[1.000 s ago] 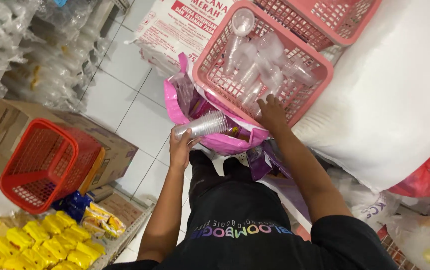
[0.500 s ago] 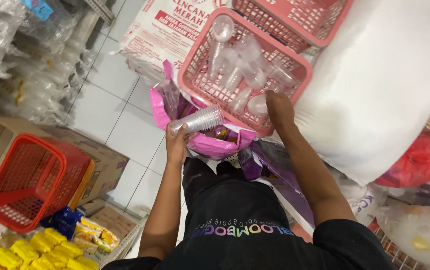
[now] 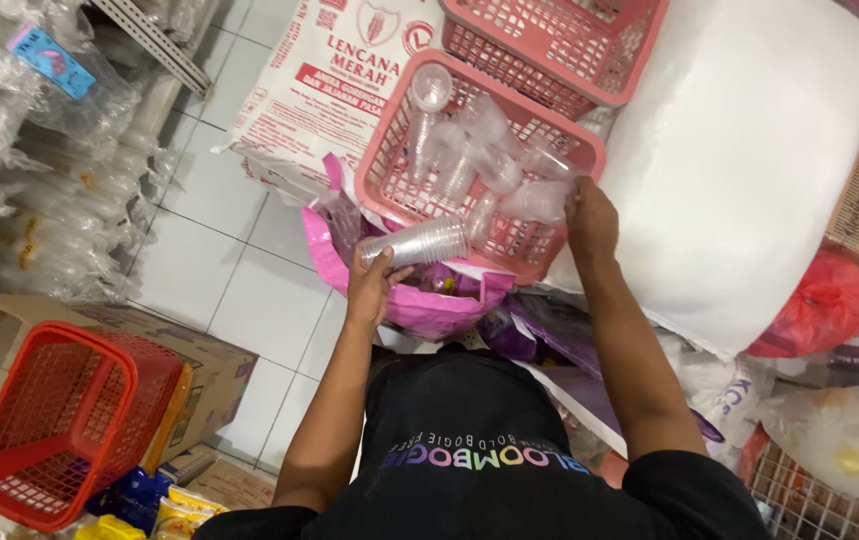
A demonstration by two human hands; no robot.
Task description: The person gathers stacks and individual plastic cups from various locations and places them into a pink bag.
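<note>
My left hand (image 3: 371, 283) grips a stack of clear plastic cups (image 3: 419, 242), held sideways over a pink plastic bag (image 3: 427, 305). My right hand (image 3: 589, 215) pinches a single clear plastic cup (image 3: 537, 200) at the near right corner of a pink basket (image 3: 381, 160). Several more clear cups (image 3: 469, 150) lie loose inside that basket.
A second pink basket (image 3: 559, 50) sits behind the first. A large white sack (image 3: 749, 170) lies to the right, a printed white sack (image 3: 319, 80) to the left. A red basket (image 3: 59, 420) rests on cardboard boxes (image 3: 199, 370) at lower left. Bagged plastic goods (image 3: 19, 170) line the left shelves.
My right hand has moved from the basket's middle to its right corner and now holds one cup. The left hand keeps its stack of cups.
</note>
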